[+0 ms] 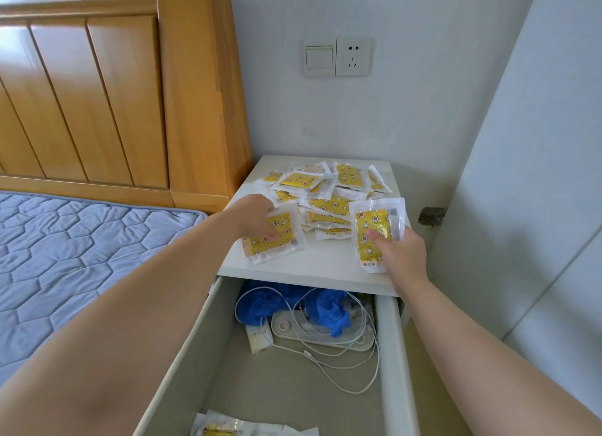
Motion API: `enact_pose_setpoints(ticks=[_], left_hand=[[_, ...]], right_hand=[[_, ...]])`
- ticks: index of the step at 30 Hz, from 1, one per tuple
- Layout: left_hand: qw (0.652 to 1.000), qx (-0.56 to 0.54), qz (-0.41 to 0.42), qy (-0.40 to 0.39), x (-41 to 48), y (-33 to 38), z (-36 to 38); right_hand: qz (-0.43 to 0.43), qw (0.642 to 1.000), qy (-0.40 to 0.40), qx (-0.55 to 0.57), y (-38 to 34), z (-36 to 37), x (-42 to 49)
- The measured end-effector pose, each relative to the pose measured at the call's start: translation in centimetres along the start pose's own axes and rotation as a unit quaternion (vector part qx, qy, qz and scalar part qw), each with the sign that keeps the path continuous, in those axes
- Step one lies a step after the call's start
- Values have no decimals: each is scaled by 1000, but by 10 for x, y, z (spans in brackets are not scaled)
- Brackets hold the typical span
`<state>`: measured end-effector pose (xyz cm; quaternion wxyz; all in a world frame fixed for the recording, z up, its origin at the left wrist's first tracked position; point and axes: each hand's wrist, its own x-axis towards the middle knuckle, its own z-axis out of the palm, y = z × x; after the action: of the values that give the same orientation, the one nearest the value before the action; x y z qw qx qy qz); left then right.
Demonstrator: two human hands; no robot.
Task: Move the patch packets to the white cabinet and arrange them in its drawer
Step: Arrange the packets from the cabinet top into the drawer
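Note:
Several yellow star-printed patch packets lie in a loose heap on top of the white cabinet. My left hand grips one packet at the cabinet top's front left. My right hand pinches another packet and holds it tilted up at the front right. Below, the cabinet's drawer stands pulled open. A few packets lie at its near end, cut off by the frame's bottom edge.
The drawer's back holds blue gloves, a white cable, a white flat device and a small white sachet. A bed with a blue mattress and wooden headboard stands left. A wall socket is above.

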<state>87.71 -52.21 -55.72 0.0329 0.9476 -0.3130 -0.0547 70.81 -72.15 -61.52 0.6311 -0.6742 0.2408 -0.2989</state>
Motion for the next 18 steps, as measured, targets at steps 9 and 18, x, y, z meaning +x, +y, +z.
enact_pose_setpoints(ticks=[9,18], left_hand=[[989,112,99,15,-9,43,7],[991,-128,16,40,-32,69,17]], right_hand=[[8,1000,1,-12,2,1,2],[17,999,17,-47,-1,3,3]])
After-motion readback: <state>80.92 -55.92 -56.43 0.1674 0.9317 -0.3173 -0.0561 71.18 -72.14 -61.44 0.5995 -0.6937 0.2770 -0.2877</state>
